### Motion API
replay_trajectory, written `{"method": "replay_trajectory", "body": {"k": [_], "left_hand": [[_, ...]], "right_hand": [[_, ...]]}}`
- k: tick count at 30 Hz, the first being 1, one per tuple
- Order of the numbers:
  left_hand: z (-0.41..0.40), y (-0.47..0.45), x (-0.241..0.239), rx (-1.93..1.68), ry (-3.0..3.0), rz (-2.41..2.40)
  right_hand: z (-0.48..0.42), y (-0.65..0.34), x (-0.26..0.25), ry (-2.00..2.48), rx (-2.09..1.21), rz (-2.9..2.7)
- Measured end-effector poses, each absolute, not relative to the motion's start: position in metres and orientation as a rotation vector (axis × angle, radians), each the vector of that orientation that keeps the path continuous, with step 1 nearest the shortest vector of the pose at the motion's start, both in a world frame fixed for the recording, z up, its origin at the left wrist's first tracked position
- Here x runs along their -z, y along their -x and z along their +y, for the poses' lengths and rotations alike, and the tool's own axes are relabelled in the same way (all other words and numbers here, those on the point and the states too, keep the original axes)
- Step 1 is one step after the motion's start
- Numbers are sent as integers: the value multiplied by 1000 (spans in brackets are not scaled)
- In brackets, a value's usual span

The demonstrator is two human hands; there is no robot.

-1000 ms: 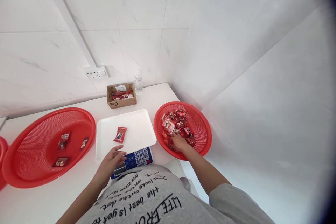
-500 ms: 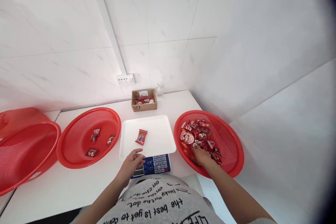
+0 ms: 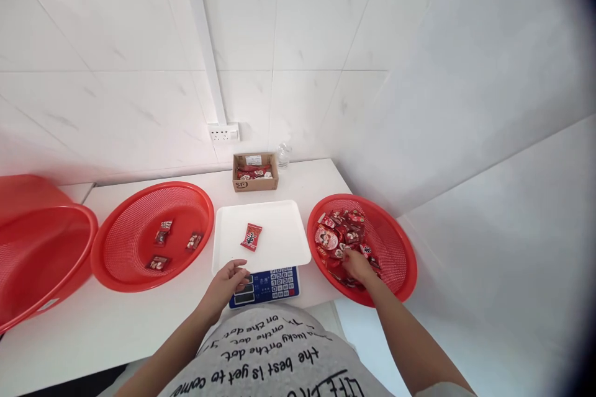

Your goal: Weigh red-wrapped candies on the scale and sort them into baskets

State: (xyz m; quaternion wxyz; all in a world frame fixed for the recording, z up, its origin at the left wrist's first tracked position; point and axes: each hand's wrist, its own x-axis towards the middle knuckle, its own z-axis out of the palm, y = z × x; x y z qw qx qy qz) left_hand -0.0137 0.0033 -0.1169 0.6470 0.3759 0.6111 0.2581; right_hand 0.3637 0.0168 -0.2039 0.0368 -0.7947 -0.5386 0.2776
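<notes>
My right hand (image 3: 357,265) is down in the right red mesh basket (image 3: 395,260), fingers bent together among a heap of red wrapped snack packets (image 3: 350,234). Its fingertips touch the packets; what they pinch is hidden. One red packet with a large black character (image 3: 251,237) lies on the white tray (image 3: 284,229) of a digital scale (image 3: 272,285). At the tray's near left corner, over the edge of the scale's display, hovers my left hand (image 3: 226,288), fingers apart and holding nothing.
Several small red packets (image 3: 158,262) lie in the left red mesh basket (image 3: 125,239). Farther left stands a deeper red basket (image 3: 56,260). Behind the tray are a cardboard box (image 3: 255,183) of packets and a clear plastic container (image 3: 284,155), near the tiled wall.
The view has shifted slightly. My right hand stays in the right basket, its fingers a little higher in the heap. The left hand is still by the tray, and the packet there has not visibly moved.
</notes>
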Motion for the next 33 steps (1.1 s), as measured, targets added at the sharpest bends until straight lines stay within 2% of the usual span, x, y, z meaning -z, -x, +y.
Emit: {"method": "replay_trajectory", "body": {"k": [5,9,12,20,23,27,29,33], "left_hand": [[7,17,116,-576,-859,1366],[8,14,116,-584,-851,1341],[8,13,115,-575,-871,1321],[6,19,114,-538,-891,1337],[5,19,116,-531,-889,1349],[6,19,118,-527,-893,1349],[8,20,119,-524,-891,1350],[11,25,122,-520,-878,1365]], "right_hand": [[24,-342,165,2224,-807,-1247],[36,-287,138,1829,-1038,-1049],[48,-245,136,1572,-1289,-895],[51,-217,149,1544,-1429,-974],[51,-238,151,1653,-1302,-1115],[49,-290,159,2024,-764,-1261],[41,-318,166,2311,-798,-1356],[16,-353,184,2467,-952,-1382]]}}
